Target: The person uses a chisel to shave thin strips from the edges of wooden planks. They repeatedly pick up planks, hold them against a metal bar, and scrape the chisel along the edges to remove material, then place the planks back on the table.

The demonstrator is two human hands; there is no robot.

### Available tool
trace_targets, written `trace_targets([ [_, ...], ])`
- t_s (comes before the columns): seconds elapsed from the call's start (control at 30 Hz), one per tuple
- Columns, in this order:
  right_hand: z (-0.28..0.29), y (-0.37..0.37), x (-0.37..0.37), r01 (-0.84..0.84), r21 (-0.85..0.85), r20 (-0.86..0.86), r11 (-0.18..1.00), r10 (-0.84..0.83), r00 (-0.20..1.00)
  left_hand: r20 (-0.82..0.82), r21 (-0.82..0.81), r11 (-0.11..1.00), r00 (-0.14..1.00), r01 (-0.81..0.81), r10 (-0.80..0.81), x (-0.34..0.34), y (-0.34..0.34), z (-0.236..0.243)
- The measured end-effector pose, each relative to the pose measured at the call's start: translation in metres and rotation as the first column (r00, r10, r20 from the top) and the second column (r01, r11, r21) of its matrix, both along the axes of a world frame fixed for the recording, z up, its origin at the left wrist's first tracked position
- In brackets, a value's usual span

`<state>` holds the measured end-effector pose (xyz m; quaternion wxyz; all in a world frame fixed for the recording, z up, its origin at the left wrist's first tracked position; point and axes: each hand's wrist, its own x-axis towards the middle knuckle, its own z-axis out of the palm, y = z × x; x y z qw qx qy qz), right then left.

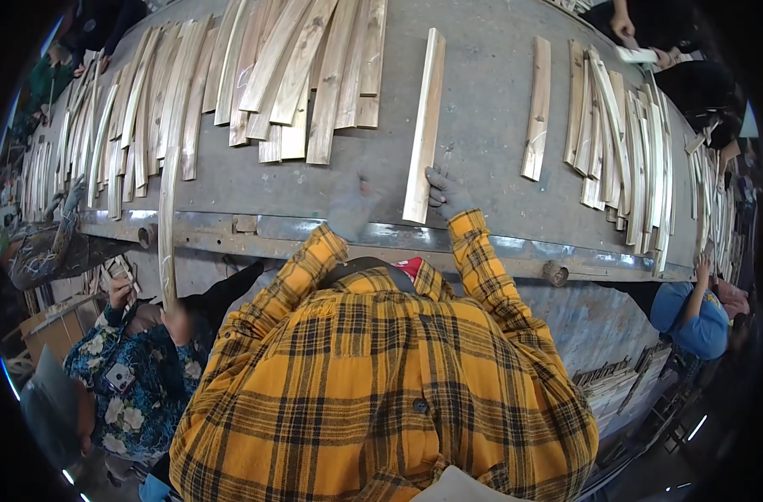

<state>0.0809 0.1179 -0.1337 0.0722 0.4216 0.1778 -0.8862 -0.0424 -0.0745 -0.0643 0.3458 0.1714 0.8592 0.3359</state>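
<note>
A light wooden slat (pixel 425 125) stands out in front of me, its near end close to the table's front edge. My right hand (pixel 448 191), in a grey glove, is closed at the slat's right edge near that end. To the left of the slat, my left hand (pixel 352 205) is also gloved in grey and smeared by motion. It is apart from the slat, and its fingers cannot be made out. A single separate slat (pixel 536 109) lies to the right of the held one.
Beyond lies a grey table (pixel 473 92) with a metal front edge. Slats are heaped at the back left (pixel 340 75) and at the right (pixel 620 134). At left, a person in a floral shirt (pixel 139 376) holds a long slat. Another in blue (pixel 691 318) is at right.
</note>
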Motion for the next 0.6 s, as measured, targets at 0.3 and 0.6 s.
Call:
trace_targets([
  [0.3, 0.025, 0.155, 0.07, -0.15, 0.643, 0.227, 0.751, 0.001, 0.974, -0.535, -0.511, 0.854, 0.813, -0.096, -0.229, -0.087, 0.005, -0.047],
  [0.6, 0.014, 0.15, 0.001, -0.537, 0.839, 0.534, -0.082, -0.064, 0.843, -0.354, -0.053, 0.999, 0.935, 0.011, -0.029, -0.09, -0.025, -0.055],
])
